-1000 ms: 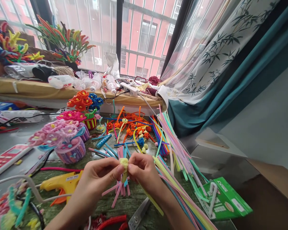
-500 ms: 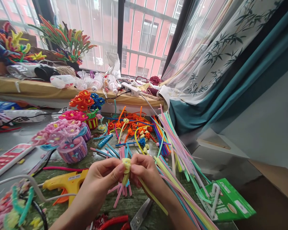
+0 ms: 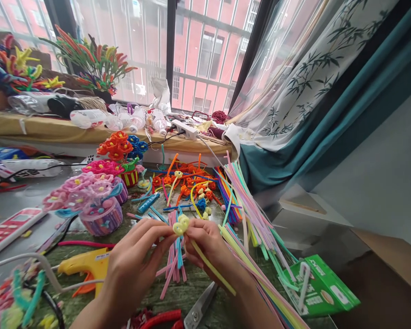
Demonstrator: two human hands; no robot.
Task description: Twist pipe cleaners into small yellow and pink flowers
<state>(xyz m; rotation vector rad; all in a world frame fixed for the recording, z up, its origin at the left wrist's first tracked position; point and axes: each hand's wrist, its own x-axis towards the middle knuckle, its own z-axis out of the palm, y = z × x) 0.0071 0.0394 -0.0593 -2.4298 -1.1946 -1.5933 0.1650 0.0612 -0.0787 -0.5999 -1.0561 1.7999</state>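
Note:
Between my two hands is a pale yellow pipe cleaner [image 3: 181, 225], its upper end coiled into small loops like a flower. A straight tail of it runs down to the right below my right hand [image 3: 205, 244]. The fingertips of my left hand [image 3: 139, 249] pinch the loops from the left side. My right thumb and fingers close round the base of the loops. Beneath the hands lie short pink and blue pipe cleaners [image 3: 174, 269]. Scissors with red handles [image 3: 162, 318] rest on the table below.
A yellow glue gun [image 3: 84, 266] lies at the left, near pots of fuzzy flowers [image 3: 102, 217]. Orange pipe-cleaner pieces [image 3: 185, 189] are scattered behind the hands. Bundles of long pastel pipe cleaners [image 3: 251, 205] and a green box [image 3: 324, 288] stand at the right.
The yellow loops have turned, so that rounded lobes now face up. My left fingers have straightened and shifted slightly left. The camera view has moved a little.

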